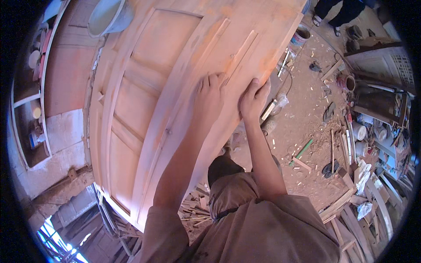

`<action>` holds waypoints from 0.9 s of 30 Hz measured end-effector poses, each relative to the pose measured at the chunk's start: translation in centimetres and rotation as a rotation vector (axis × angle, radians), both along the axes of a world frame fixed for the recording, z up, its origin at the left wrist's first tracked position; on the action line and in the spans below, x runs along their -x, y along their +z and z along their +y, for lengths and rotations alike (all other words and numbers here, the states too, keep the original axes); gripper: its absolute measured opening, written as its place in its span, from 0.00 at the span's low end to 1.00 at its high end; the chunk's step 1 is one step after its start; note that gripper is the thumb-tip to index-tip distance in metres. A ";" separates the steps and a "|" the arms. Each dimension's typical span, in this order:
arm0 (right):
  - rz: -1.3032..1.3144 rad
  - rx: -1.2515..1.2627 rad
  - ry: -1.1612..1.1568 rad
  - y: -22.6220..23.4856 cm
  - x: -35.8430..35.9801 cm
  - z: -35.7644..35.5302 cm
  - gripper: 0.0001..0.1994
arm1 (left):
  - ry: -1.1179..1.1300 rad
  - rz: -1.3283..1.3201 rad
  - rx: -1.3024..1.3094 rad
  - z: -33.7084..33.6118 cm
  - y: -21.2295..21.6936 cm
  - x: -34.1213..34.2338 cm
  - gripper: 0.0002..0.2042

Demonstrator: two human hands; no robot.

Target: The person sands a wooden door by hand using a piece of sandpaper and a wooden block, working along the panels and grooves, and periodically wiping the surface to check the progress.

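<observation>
A large pale wooden door [144, 109] with recessed panels lies flat in front of me, dusted with orange-brown powder. My left hand [209, 97] rests palm down on its right stile, fingers together and pointing away from me. My right hand [253, 98] grips the door's right edge just beside it, fingers curled over the rim. A thin raised wooden strip [241, 51] runs along the door just beyond both hands. Neither hand holds a tool that I can see.
A grey bucket [109, 16] stands at the door's far left corner. Wood offcuts, slats [337, 206], cans [301, 36] and sandals litter the dirt floor on the right. Another person's legs [340, 11] stand at the top right. A shelf [30, 109] with small items lines the left.
</observation>
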State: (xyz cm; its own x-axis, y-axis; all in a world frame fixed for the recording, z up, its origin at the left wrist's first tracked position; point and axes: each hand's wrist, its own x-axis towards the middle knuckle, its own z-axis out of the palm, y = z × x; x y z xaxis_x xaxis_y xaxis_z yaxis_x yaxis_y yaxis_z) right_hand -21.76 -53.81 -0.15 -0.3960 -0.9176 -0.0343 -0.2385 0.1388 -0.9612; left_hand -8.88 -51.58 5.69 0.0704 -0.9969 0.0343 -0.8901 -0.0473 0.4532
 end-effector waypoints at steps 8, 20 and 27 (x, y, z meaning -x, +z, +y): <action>0.099 0.024 0.013 -0.7 0.9 0.0 0.28 | -0.030 0.024 -0.042 8.1 -0.9 -2.9 0.19; 0.106 -0.018 0.006 -1.0 0.5 -0.3 0.28 | -0.053 -0.076 0.013 -3.0 0.2 1.3 0.17; 0.109 -0.020 0.006 -0.5 0.3 -0.2 0.28 | -0.049 -0.133 0.187 -13.4 -1.8 5.4 0.16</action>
State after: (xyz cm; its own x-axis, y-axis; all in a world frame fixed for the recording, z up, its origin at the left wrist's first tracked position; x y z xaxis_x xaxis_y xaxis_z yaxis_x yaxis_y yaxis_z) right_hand -22.01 -53.97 -0.65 -0.3929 -0.9195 -0.0096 -0.3428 0.1561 -0.9264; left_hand -14.32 -64.95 3.89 0.0050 -0.9744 0.2247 -0.9419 0.0709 0.3284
